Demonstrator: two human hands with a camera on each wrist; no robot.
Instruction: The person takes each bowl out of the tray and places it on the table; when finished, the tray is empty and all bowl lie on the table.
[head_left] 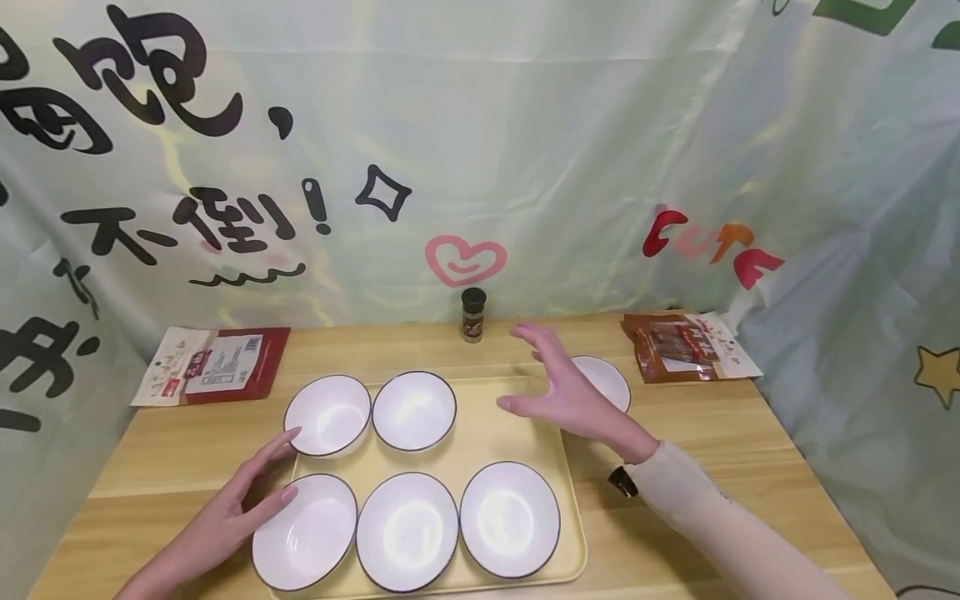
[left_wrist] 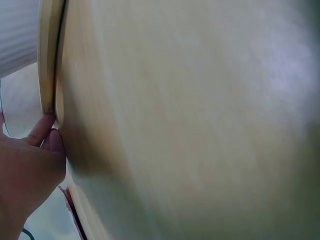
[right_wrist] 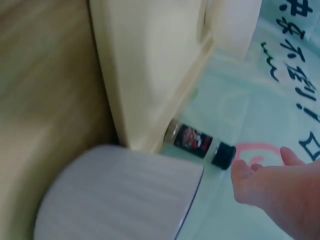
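Several white bowls with dark rims stand on a pale yellow tray (head_left: 487, 425); among them are a back left bowl (head_left: 327, 415), a front left bowl (head_left: 303, 533) and a front right bowl (head_left: 510, 520). My left hand (head_left: 217, 521) is at the tray's left side, fingers extended, its fingertips at the rims of the two left bowls; whether it grips cannot be told. My right hand (head_left: 566, 392), fingers spread and holding nothing, hovers above the tray's back right corner, beside another white bowl (head_left: 606, 382) partly hidden behind it.
A small black-capped seasoning bottle (head_left: 472, 315) stands behind the tray. One red and white packet (head_left: 217, 367) lies at the back left, and a brown packet (head_left: 686, 347) at the back right. A printed cloth (head_left: 570, 167) hangs behind the wooden table (head_left: 720, 467).
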